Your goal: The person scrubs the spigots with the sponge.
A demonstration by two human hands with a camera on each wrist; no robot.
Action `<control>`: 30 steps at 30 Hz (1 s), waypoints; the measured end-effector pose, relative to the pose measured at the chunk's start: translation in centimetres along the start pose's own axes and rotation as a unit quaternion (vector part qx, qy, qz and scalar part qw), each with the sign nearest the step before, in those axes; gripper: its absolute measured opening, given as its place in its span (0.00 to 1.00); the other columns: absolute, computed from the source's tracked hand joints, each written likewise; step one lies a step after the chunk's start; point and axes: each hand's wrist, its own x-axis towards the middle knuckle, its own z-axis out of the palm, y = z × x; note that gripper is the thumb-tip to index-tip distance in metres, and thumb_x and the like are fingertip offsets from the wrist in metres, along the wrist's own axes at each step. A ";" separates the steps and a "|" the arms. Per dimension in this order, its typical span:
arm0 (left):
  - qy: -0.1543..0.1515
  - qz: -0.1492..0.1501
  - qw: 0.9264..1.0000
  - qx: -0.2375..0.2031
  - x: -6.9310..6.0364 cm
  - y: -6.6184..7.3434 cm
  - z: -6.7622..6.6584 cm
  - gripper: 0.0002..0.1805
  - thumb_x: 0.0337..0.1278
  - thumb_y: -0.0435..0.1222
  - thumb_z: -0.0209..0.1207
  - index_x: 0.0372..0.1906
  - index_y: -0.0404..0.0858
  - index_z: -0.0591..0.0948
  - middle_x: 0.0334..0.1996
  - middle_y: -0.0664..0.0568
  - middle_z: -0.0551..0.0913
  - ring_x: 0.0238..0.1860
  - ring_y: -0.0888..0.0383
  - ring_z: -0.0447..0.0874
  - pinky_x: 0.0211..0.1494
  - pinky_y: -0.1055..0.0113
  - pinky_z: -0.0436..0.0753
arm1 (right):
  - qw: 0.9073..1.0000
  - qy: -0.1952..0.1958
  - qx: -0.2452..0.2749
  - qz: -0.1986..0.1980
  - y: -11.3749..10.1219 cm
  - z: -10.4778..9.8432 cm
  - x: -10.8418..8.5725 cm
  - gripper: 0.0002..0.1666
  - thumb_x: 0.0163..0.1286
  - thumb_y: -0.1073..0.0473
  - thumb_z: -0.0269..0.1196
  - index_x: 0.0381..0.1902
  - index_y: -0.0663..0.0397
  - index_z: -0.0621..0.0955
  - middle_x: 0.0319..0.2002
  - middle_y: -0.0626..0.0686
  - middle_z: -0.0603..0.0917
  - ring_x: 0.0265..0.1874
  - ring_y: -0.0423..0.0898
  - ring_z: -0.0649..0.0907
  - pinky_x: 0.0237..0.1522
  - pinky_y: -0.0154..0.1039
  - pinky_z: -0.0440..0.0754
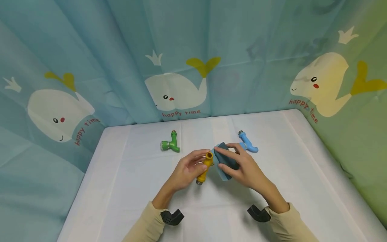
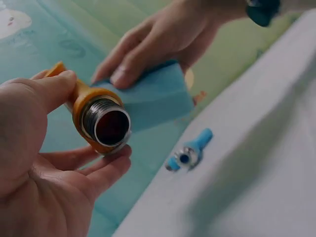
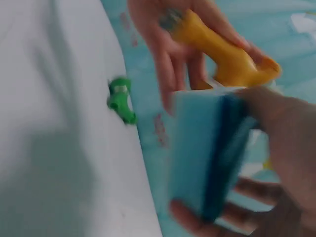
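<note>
My left hand (image 1: 188,170) grips a yellow tap (image 1: 202,173) between thumb and fingers, held above the table. In the left wrist view the threaded end of the yellow tap (image 2: 94,116) faces the camera. My right hand (image 1: 246,166) pinches a folded blue cloth (image 1: 226,159) just to the right of the tap. The right wrist view has the blue cloth (image 3: 197,148) close against the yellow tap (image 3: 217,49); whether they touch I cannot tell.
A green tap (image 1: 173,144) lies on the white table (image 1: 136,195) at the back left. A light blue tap (image 1: 248,143) lies behind my right hand. Curtains with whale prints (image 1: 178,92) hang behind and beside the table.
</note>
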 end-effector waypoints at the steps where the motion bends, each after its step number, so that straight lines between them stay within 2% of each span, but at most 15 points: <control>1: -0.002 -0.001 1.000 0.004 -0.1 -0.1 0.0 0.25 0.74 0.28 0.56 0.72 0.33 0.70 0.67 0.36 0.74 0.67 0.39 0.75 0.67 0.57 0.78 | 1.000 0.001 -0.011 0.002 0.1 -0.1 0.0 0.33 0.64 0.58 0.75 0.68 0.41 0.81 0.63 0.63 0.75 0.48 0.53 0.81 0.40 0.48 0.86; 3: -0.005 0.001 1.000 0.008 -0.2 -0.3 -0.1 0.24 0.74 0.27 0.56 0.71 0.33 0.70 0.67 0.37 0.74 0.67 0.40 0.75 0.67 0.57 0.78 | 1.000 -0.003 -0.003 0.013 0.2 -0.3 -0.1 0.34 0.65 0.57 0.75 0.68 0.40 0.80 0.64 0.63 0.74 0.50 0.55 0.81 0.39 0.49 0.86; 5: -0.006 0.010 1.000 0.009 -0.3 -0.5 -0.2 0.24 0.74 0.26 0.56 0.71 0.32 0.70 0.66 0.36 0.75 0.67 0.39 0.76 0.67 0.56 0.79 | 1.000 -0.003 0.019 0.012 0.0 -0.2 -0.1 0.34 0.65 0.58 0.74 0.69 0.40 0.79 0.65 0.62 0.74 0.48 0.54 0.81 0.34 0.44 0.86; 8: -0.008 0.026 1.000 0.006 -0.4 -0.3 -0.3 0.24 0.75 0.27 0.55 0.71 0.31 0.70 0.65 0.34 0.75 0.66 0.39 0.76 0.66 0.56 0.79 | 0.999 -0.019 0.047 0.003 -0.1 0.0 0.0 0.35 0.66 0.59 0.73 0.70 0.40 0.78 0.65 0.59 0.74 0.48 0.52 0.81 0.31 0.41 0.85; 10: -0.005 0.029 1.000 0.000 -0.5 -0.2 -0.4 0.24 0.75 0.28 0.55 0.71 0.31 0.69 0.65 0.32 0.75 0.66 0.40 0.76 0.66 0.56 0.79 | 0.999 -0.017 0.030 -0.004 0.1 0.2 0.1 0.34 0.66 0.59 0.73 0.70 0.41 0.79 0.65 0.61 0.74 0.49 0.54 0.81 0.36 0.44 0.86; 13: 0.012 0.011 1.000 -0.020 -0.6 -0.1 -0.5 0.25 0.76 0.28 0.54 0.72 0.32 0.67 0.66 0.31 0.74 0.64 0.47 0.79 0.63 0.59 0.81 | 1.000 0.014 0.010 0.010 0.5 0.4 0.1 0.34 0.64 0.61 0.74 0.68 0.43 0.80 0.64 0.64 0.74 0.48 0.55 0.82 0.35 0.45 0.86; 16: 0.035 -0.012 0.998 -0.047 -0.7 -0.2 -0.5 0.26 0.76 0.27 0.53 0.74 0.35 0.65 0.67 0.31 0.73 0.61 0.50 0.81 0.61 0.61 0.83 | 0.998 0.043 0.029 0.019 0.6 0.8 0.0 0.35 0.63 0.63 0.75 0.69 0.44 0.79 0.65 0.64 0.74 0.48 0.56 0.81 0.31 0.41 0.85; 19: 0.052 -0.027 0.996 -0.066 -0.6 -0.2 -0.4 0.27 0.77 0.28 0.52 0.75 0.37 0.63 0.66 0.31 0.73 0.60 0.47 0.82 0.60 0.61 0.84 | 0.997 0.052 0.048 0.010 0.3 1.4 0.1 0.36 0.64 0.62 0.74 0.70 0.44 0.79 0.65 0.63 0.73 0.50 0.58 0.81 0.29 0.36 0.85; 23: 0.077 -0.043 0.993 -0.084 -0.4 -0.2 -0.2 0.28 0.77 0.29 0.52 0.76 0.38 0.61 0.65 0.31 0.74 0.57 0.42 0.84 0.59 0.57 0.84 | 0.996 0.077 0.033 0.000 0.1 2.1 0.2 0.37 0.60 0.64 0.76 0.68 0.45 0.80 0.64 0.63 0.74 0.51 0.58 0.80 0.29 0.36 0.84; 26: 0.084 -0.045 0.992 -0.087 -0.1 -0.2 0.0 0.29 0.77 0.28 0.52 0.77 0.38 0.60 0.63 0.32 0.75 0.57 0.45 0.84 0.59 0.58 0.84 | 0.995 0.090 0.039 -0.015 -0.1 2.2 0.4 0.36 0.61 0.62 0.76 0.68 0.45 0.80 0.64 0.62 0.74 0.48 0.56 0.81 0.29 0.37 0.84; 30: 0.085 -0.031 0.993 -0.077 0.0 -0.2 0.0 0.28 0.77 0.28 0.53 0.76 0.38 0.62 0.63 0.32 0.75 0.57 0.50 0.83 0.60 0.60 0.84 | 0.996 0.076 0.028 -0.037 -0.4 2.4 0.5 0.35 0.63 0.60 0.75 0.68 0.46 0.80 0.65 0.63 0.73 0.43 0.53 0.82 0.31 0.40 0.85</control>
